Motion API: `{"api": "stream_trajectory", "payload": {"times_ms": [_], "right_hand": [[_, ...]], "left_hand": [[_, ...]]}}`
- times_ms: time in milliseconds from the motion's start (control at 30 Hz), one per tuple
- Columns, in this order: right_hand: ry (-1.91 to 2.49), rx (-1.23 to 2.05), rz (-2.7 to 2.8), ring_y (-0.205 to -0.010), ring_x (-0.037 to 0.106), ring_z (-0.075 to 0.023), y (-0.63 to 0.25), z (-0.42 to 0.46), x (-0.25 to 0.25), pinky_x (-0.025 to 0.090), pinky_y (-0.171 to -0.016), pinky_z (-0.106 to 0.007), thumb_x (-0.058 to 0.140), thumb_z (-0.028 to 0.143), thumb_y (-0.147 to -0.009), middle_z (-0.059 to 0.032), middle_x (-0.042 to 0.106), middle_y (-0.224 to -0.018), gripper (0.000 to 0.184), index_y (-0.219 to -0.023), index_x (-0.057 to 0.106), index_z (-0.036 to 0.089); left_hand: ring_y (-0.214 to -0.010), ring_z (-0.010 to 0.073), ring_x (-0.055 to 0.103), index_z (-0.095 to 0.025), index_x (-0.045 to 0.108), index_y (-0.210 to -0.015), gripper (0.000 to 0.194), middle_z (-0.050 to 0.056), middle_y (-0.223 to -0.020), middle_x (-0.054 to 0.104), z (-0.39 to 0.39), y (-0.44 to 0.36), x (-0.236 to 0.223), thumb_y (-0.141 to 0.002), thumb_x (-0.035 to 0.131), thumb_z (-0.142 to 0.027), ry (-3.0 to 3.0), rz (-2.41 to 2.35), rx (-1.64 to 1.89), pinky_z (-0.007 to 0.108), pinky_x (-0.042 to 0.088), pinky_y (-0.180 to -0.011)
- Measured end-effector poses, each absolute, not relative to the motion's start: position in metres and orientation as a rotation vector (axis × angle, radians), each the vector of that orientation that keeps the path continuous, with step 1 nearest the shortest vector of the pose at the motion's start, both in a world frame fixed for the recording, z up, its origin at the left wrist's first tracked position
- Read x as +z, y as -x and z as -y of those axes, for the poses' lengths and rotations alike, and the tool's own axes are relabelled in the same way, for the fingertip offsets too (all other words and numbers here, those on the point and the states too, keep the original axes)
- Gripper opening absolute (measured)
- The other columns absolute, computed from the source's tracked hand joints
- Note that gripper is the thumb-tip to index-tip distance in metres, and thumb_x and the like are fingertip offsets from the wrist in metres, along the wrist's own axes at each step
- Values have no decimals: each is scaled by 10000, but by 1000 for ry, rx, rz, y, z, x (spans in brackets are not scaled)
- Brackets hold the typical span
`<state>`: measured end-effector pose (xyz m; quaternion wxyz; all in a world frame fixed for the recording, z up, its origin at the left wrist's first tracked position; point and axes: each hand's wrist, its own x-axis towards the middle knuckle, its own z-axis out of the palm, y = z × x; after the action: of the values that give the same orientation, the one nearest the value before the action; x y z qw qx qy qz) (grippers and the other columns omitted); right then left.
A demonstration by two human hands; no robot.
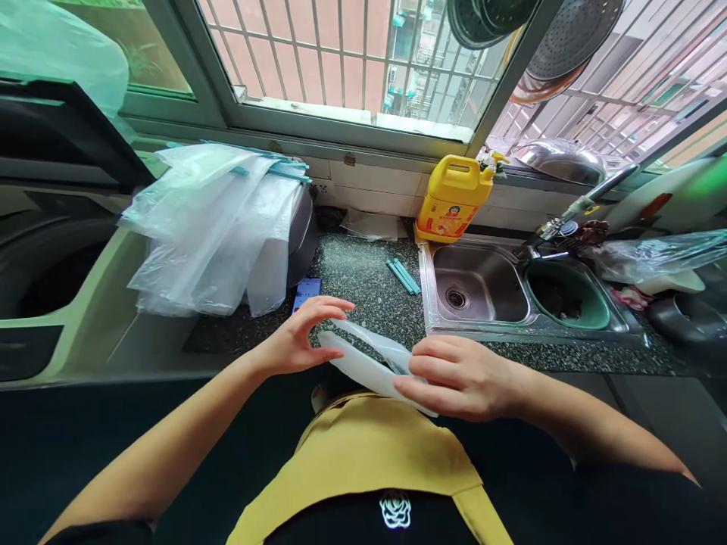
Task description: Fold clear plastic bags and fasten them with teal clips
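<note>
A clear plastic bag point(363, 362) is stretched between both hands just above the front edge of the dark speckled counter point(363, 284). My left hand point(304, 337) has its fingers curled round the bag's left end. My right hand point(460, 375) pinches the bag's right end, fingers pressed together over it. Below the hands my yellow apron point(363, 446) shows.
A heap of clear plastic bags point(216, 219) covers a dark appliance at the left. Teal sealing sticks point(404, 275) and a blue card point(307, 291) lie on the counter. A yellow detergent jug point(454, 198) stands behind the steel sink point(482, 284), which holds a green basin point(568, 295).
</note>
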<state>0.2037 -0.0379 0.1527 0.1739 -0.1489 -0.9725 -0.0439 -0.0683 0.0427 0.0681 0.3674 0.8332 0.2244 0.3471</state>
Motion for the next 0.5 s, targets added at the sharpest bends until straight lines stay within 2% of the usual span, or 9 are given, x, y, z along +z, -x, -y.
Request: {"api": "stream_trajectory", "payload": {"times_ms": [100, 200, 367, 500], "right_hand": [[430, -68, 2719, -752, 595, -168, -207, 38, 156, 524, -692, -320, 451, 123, -903, -62, 614, -745, 201, -1043, 595, 119], [426, -51, 2701, -771, 604, -179, -209, 38, 159, 541, -713, -335, 434, 122, -907, -70, 629, -757, 227, -1069, 593, 126], [494, -31, 2705, -821, 620, -190, -215, 37, 157, 549, -730, -348, 410, 141, -916, -76, 648, -802, 282, -1149, 567, 164], [675, -64, 2596, -789, 620, -197, -220, 38, 147, 554, -689, -340, 460, 125, -887, -96, 660, -826, 323, -1206, 513, 123]], "left_hand": [[-1097, 268, 579, -200, 613, -900, 244, 151, -1180, 626, -38, 79, 59, -696, 735, -253, -2030, -561, 884, 403, 457, -929], [-1028, 246, 602, -188, 647, -793, 109, 141, -1114, 651, -33, 79, 51, -737, 689, -270, -1990, -601, 810, 368, 479, -887], [-824, 207, 618, -178, 670, -710, 145, 93, -774, 674, -23, 70, 36, -794, 624, -288, -1884, -719, 961, 325, 503, -759], [-778, 181, 614, -175, 662, -709, 150, 92, -799, 662, -17, 68, 37, -807, 610, -275, -1874, -756, 1101, 297, 504, -716]]}}
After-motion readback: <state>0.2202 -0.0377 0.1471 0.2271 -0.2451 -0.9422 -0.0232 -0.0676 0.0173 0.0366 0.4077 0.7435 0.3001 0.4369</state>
